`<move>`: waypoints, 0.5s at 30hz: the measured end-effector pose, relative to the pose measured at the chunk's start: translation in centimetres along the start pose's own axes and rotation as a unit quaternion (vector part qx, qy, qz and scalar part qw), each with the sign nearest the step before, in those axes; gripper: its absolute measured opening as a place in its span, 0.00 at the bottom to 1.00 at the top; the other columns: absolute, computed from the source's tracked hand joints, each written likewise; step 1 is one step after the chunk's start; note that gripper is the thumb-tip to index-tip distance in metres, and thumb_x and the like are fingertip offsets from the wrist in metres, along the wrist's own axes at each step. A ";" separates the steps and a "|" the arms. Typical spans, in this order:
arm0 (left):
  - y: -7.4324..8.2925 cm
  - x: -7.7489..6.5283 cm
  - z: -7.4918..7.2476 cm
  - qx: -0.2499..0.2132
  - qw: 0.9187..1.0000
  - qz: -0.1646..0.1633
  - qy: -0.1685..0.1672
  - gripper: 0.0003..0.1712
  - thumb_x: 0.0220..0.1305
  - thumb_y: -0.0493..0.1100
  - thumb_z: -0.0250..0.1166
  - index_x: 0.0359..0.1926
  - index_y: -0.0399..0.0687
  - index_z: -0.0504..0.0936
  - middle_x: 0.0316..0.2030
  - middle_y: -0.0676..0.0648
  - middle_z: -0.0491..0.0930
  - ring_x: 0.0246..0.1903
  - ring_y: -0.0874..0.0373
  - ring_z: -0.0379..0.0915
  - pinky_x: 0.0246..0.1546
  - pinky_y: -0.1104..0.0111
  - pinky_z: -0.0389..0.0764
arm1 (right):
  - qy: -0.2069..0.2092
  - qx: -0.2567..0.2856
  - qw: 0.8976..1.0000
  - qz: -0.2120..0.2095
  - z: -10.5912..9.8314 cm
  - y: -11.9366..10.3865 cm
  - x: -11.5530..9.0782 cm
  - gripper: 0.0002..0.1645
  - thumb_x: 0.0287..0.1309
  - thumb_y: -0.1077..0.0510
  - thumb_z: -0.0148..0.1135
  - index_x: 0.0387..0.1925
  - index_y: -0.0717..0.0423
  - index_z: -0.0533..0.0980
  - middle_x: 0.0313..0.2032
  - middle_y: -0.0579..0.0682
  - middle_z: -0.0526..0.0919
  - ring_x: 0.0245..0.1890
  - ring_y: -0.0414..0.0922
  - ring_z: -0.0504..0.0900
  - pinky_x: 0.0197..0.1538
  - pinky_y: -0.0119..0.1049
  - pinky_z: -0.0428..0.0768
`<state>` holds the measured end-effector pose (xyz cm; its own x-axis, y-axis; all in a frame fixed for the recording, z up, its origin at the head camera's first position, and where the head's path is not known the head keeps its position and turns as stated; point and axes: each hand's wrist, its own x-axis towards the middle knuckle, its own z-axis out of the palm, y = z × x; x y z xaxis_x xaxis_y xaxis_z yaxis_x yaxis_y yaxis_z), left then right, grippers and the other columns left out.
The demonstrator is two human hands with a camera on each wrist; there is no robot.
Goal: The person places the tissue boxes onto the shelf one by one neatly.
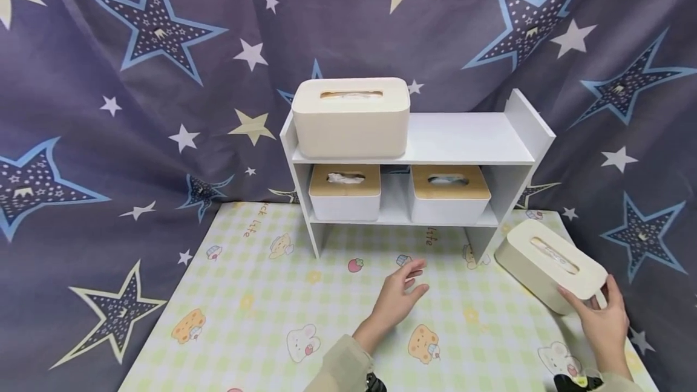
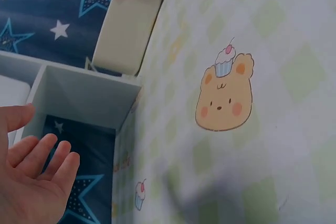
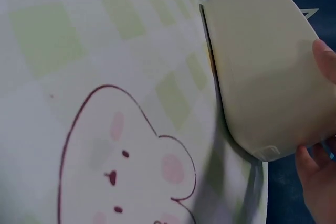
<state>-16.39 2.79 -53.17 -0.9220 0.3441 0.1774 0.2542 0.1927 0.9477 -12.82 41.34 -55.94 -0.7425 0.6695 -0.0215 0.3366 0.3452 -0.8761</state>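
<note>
A cream tissue box [image 1: 539,277] with a slotted lid sits at the table's right side, by the shelf's right leg. My right hand [image 1: 601,325] grips its near end, thumb on one side and fingers round the corner. In the right wrist view the box [image 3: 268,72] appears slightly tilted, with a dark line of shadow along its base. Over the middle of the table, in front of the shelf, my left hand [image 1: 396,298] holds nothing; its fingers are loosely extended. The left wrist view shows that hand [image 2: 37,177] palm up near the shelf.
A white two-tier shelf [image 1: 463,135] stands at the back. Another cream tissue box [image 1: 351,132] is on its top left. Two white tissue boxes with wooden lids, a left one [image 1: 345,204] and a right one [image 1: 449,207], occupy the lower tier. A star-patterned curtain [image 1: 261,47] hangs behind.
</note>
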 end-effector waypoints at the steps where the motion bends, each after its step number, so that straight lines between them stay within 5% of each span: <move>1: 0.1 0.1 0.2 0.002 1.000 0.000 -0.005 0.26 0.69 0.38 0.63 0.67 0.39 0.71 0.64 0.41 0.76 0.62 0.45 0.75 0.66 0.58 0.77 | 0.002 0.003 1.000 0.005 -0.1 0.1 0.0 0.59 0.58 0.55 0.70 0.80 0.47 0.43 0.79 0.52 0.47 0.79 0.45 0.49 0.77 0.29 0.58; 8: 0.5 0.7 1.6 0.002 0.999 -0.002 -0.044 0.25 0.71 0.38 0.61 0.67 0.40 0.71 0.64 0.40 0.76 0.63 0.43 0.74 0.66 0.59 0.78 | 0.001 0.013 1.000 0.006 -0.6 0.5 -0.4 0.57 0.58 0.58 0.70 0.80 0.45 0.45 0.79 0.50 0.49 0.78 0.39 0.52 0.72 0.20 0.61; 15: 0.9 1.5 2.8 0.002 0.997 -0.024 -0.076 0.25 0.72 0.39 0.60 0.68 0.42 0.71 0.65 0.43 0.75 0.64 0.48 0.73 0.67 0.63 0.77 | -0.042 0.034 0.998 0.022 -1.0 1.2 -0.8 0.58 0.59 0.61 0.70 0.79 0.41 0.45 0.79 0.41 0.47 0.78 0.33 0.50 0.72 0.19 0.61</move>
<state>-16.72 6.02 -52.83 -0.8787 0.4688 0.0895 0.2122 0.2158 0.9531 -11.24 41.88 -56.50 -0.7750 0.6244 -0.0980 0.3319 0.2701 -0.9038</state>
